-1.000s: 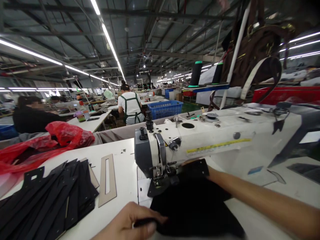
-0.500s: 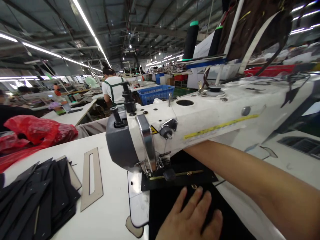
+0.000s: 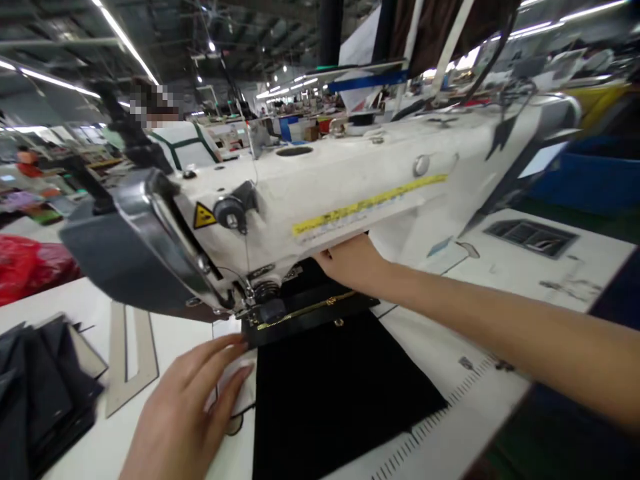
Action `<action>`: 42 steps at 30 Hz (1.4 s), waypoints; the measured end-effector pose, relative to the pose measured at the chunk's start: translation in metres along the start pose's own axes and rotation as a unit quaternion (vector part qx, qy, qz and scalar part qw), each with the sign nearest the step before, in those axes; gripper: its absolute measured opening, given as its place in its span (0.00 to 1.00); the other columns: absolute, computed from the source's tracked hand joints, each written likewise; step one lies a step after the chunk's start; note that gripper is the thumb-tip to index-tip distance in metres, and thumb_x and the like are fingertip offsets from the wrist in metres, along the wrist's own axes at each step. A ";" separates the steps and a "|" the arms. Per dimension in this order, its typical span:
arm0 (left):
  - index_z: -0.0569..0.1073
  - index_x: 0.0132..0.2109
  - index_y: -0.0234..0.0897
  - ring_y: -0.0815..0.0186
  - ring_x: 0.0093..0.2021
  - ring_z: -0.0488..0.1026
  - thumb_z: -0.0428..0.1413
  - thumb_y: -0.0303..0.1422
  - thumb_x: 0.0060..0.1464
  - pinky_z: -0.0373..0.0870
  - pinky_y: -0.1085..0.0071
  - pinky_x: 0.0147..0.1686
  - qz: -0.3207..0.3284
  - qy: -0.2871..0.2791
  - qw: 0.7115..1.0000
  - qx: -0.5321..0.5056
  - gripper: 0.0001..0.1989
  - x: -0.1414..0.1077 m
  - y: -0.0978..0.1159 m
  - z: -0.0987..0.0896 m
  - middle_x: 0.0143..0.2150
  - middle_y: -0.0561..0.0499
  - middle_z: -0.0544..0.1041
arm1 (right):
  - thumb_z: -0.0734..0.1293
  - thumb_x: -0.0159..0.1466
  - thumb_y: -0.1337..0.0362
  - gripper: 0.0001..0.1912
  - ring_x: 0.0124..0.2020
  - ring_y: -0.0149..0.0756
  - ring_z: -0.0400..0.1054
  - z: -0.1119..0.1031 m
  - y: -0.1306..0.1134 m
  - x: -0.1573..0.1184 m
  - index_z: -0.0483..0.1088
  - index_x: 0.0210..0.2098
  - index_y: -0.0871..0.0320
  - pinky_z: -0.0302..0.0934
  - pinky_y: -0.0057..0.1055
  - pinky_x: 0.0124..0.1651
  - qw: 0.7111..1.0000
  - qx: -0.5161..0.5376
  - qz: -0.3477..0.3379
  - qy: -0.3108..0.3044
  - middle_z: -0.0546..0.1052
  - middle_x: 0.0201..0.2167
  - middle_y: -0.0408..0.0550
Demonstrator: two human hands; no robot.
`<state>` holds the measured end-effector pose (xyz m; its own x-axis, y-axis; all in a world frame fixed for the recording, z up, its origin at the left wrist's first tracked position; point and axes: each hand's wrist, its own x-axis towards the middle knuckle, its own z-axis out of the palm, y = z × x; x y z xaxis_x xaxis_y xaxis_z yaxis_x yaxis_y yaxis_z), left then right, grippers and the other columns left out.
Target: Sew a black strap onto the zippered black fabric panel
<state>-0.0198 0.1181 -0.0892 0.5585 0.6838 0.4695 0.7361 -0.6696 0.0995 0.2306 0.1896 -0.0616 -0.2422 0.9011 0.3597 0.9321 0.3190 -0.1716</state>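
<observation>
A black fabric panel (image 3: 340, 393) lies on the sewing table, its upper part under the presser foot of a white sewing machine (image 3: 370, 180). Across it runs a black strip with a gold zipper (image 3: 300, 310). A small gold zipper pull (image 3: 339, 323) shows below the strip. My left hand (image 3: 185, 400) is open, thumb apart, its fingertips touching the strip's left end beside the needle area. Under the machine arm my right hand (image 3: 357, 263) reaches onto the fabric behind the zipper. The arm partly hides its fingers, so their grip is unclear.
A stack of black cut pieces (image 3: 43, 393) lies at the left. Beside it is a beige slotted template (image 3: 133, 360). Red plastic (image 3: 37, 267) sits at the back left. A ruler scale (image 3: 425, 427) marks the table's front edge. A person (image 3: 183, 140) sits beyond the machine.
My left hand has moved left, off the panel to the strip's left end. More of my right hand shows under the machine arm. The view has shifted right and closer.
</observation>
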 end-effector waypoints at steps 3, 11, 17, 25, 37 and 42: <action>0.69 0.47 0.35 0.60 0.45 0.73 0.47 0.34 0.60 0.68 0.59 0.49 0.089 0.003 0.996 0.029 0.12 0.003 -0.016 0.011 0.44 0.45 0.76 | 0.59 0.66 0.65 0.10 0.35 0.37 0.64 0.000 -0.018 -0.050 0.68 0.31 0.60 0.59 0.36 0.42 0.995 0.024 -0.098 -0.018 0.71 0.31 0.46; 0.72 0.37 0.36 0.66 0.34 0.75 0.44 0.29 0.60 0.71 0.66 0.40 -0.011 0.004 1.000 -0.013 0.12 0.018 -0.008 0.008 0.34 0.51 0.79 | 0.61 0.62 0.69 0.06 0.33 0.40 0.63 0.019 -0.068 -0.083 0.69 0.30 0.61 0.57 0.37 0.34 0.971 0.056 -0.229 -0.039 0.71 0.31 0.49; 0.73 0.35 0.37 0.65 0.32 0.73 0.48 0.25 0.55 0.70 0.67 0.34 -0.102 -0.006 0.992 -0.069 0.10 0.015 -0.007 0.006 0.31 0.53 0.78 | 0.64 0.59 0.69 0.07 0.28 0.41 0.68 0.027 -0.082 -0.051 0.69 0.38 0.63 0.57 0.34 0.28 0.983 0.044 -0.154 -0.090 0.74 0.31 0.50; 0.71 0.39 0.36 0.64 0.39 0.74 0.46 0.24 0.59 0.65 0.63 0.42 -0.006 0.043 0.998 -0.053 0.10 0.000 -0.007 0.028 0.40 0.49 0.77 | 0.60 0.61 0.72 0.10 0.27 0.40 0.68 0.044 -0.072 -0.061 0.72 0.37 0.62 0.62 0.36 0.30 0.960 0.028 -0.259 0.105 0.74 0.28 0.49; 0.71 0.41 0.31 0.61 0.37 0.70 0.45 0.22 0.57 0.68 0.62 0.38 0.027 0.006 0.995 0.093 0.10 0.000 0.001 0.024 0.39 0.44 0.73 | 0.55 0.61 0.73 0.18 0.47 0.43 0.66 0.046 -0.063 -0.048 0.68 0.48 0.67 0.61 0.41 0.53 0.962 0.121 -0.243 0.019 0.72 0.46 0.57; 0.70 0.41 0.31 0.61 0.36 0.70 0.45 0.22 0.58 0.67 0.62 0.38 0.049 0.000 0.993 0.103 0.09 0.003 -0.003 0.026 0.38 0.45 0.73 | 0.56 0.62 0.72 0.17 0.49 0.42 0.65 0.043 -0.061 -0.046 0.67 0.48 0.66 0.58 0.41 0.54 0.963 0.123 -0.238 -0.023 0.71 0.47 0.57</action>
<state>-0.0109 0.1297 -0.1110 0.6317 0.6181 0.4679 0.7407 -0.6594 -0.1289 0.1729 0.1417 -0.1072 -0.6437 0.6455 0.4111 0.6214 0.7544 -0.2114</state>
